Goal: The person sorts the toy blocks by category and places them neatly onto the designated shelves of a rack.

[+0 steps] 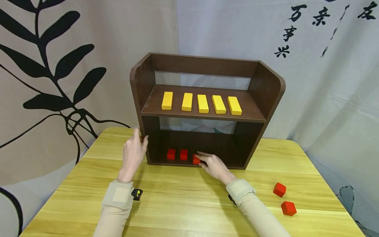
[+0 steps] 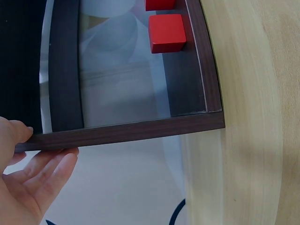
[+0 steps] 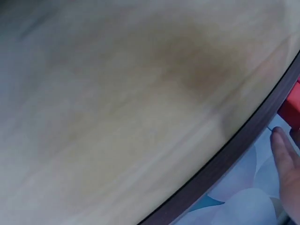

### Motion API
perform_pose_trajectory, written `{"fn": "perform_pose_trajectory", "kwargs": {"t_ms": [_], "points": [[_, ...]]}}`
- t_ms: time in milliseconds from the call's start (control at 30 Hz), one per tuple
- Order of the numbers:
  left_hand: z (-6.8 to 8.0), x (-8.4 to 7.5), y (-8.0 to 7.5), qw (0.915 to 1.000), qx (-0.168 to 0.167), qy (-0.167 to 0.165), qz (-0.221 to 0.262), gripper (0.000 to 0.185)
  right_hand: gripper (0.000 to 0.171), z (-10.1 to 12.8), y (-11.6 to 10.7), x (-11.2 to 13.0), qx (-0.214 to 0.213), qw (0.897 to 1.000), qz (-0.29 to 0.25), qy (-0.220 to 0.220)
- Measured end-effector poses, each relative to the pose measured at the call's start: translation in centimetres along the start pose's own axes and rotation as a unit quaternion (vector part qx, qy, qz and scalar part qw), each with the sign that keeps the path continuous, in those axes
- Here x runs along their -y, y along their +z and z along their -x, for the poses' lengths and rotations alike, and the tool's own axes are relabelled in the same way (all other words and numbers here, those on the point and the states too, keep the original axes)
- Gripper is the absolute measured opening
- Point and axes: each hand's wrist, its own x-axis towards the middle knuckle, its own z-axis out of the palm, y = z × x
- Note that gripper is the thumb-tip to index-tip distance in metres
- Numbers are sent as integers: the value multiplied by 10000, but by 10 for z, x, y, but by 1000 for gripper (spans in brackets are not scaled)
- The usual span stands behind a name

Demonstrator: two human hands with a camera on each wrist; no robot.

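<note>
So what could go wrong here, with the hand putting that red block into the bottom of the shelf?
The right hand holds a red block close beside two red blocks already in the row; a nudge might knock them out of line. The left hand only rests flat against the shelf side, so the shelf might still shift. Two loose blocks lie near the table edge and might get swept off.

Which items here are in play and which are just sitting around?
In play: right hand touching the third red cube on the lower shelf; left hand against the shelf unit; two cubes beside it.
Idle: yellow blocks; two red cubes on the table.
</note>
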Motion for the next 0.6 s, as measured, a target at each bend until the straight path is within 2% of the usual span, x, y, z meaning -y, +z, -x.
{"fn": "perform_pose_trajectory", "kwargs": {"t_ms": [167,367,600], "points": [[0,0,0,10000,-13,11,26,25,38,4,-3,4,-145,9983,521,-208],[0,0,-1,10000,-9,16,31,25,29,9,-5,8,-452,9890,1259,-639],[0,-1,-1,10000,-14,8,40,26,30,10,-4,11,-259,9902,1293,-465]]}}
